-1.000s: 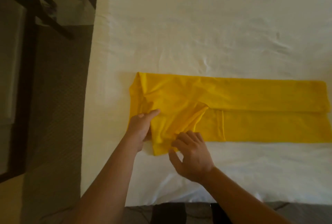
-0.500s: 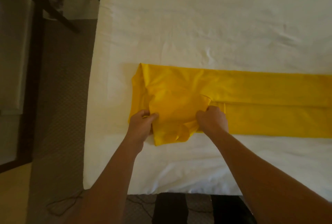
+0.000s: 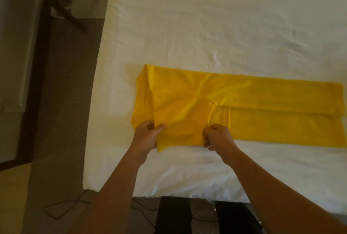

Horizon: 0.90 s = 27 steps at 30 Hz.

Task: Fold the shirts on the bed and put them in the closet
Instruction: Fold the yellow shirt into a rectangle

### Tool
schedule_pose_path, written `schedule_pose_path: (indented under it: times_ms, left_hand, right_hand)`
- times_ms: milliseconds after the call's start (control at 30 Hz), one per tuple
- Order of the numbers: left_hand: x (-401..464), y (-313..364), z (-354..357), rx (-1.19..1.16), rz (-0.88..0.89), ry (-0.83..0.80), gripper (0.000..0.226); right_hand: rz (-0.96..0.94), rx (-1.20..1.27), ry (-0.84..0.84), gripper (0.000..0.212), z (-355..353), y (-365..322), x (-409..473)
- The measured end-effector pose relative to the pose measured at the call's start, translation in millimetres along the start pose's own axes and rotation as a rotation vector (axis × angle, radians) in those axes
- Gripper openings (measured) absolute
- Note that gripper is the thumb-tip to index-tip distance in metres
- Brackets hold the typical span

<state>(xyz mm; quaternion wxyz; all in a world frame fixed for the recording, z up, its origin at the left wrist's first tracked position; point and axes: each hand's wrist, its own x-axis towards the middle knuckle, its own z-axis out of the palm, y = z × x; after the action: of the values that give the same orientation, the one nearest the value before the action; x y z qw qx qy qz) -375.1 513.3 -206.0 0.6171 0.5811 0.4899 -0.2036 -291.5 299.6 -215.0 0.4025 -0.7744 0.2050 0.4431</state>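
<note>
White bed [image 3: 206, 27] fills the view, with wide bare sheet beyond the shirt [image 3: 253, 102]. That yellow shirt lies flat in a long folded band near the bed's near edge, its right end cut off by the frame. Left hand [image 3: 145, 136] pinches the sleeve flap, thumb on top, fingers hidden underneath. Right hand [image 3: 217, 136] is curled, gripping the flap's other lower corner. Carpet [image 3: 62, 121] runs along the left edge, dark furniture legs [image 3: 69, 12] only half visible.
</note>
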Motion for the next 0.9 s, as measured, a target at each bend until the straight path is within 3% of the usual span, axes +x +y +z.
schedule_pose_path:
  times_ms: [133, 267, 367, 433, 567, 700, 800, 900]
  left_hand:
    - [4, -22, 0, 0.235, 0.058, 0.086, 0.034]
    - [9, -28, -8, 0.338, 0.045, 0.161, 0.034]
    - [7, -3, -20, 0.630, 0.017, 0.106, 0.028]
    - [11, 20, -27, 0.831, 0.101, 0.211, 0.022]
    - [33, 70, -30, 0.701, 0.343, 0.413, 0.016]
    - [77, 106, -25, 0.593, 0.479, 0.433, 0.031]
    - [107, 119, -21, 0.742, 0.480, 0.402, 0.049]
    - [129, 123, -23, 0.948, 0.476, 0.367, 0.041]
  right_hand:
    - [-0.026, -0.214, 0.057, 0.011, -5, 11, 4]
    - [-0.061, -0.445, 0.175, 0.015, -12, 3, 3]
    - [-0.135, -0.503, 0.310, 0.019, -16, -16, 7]
    - [-0.243, -0.502, 0.368, 0.016, -18, -31, 13]
    - [-0.507, -0.507, 0.396, 0.009, -13, -68, 38]
    - [-0.584, -0.616, 0.365, 0.035, -9, -101, 67]
    - [-0.590, -0.735, 0.344, 0.043, -9, -117, 87]
    - [-0.547, -0.866, 0.314, 0.038, -11, -120, 103]
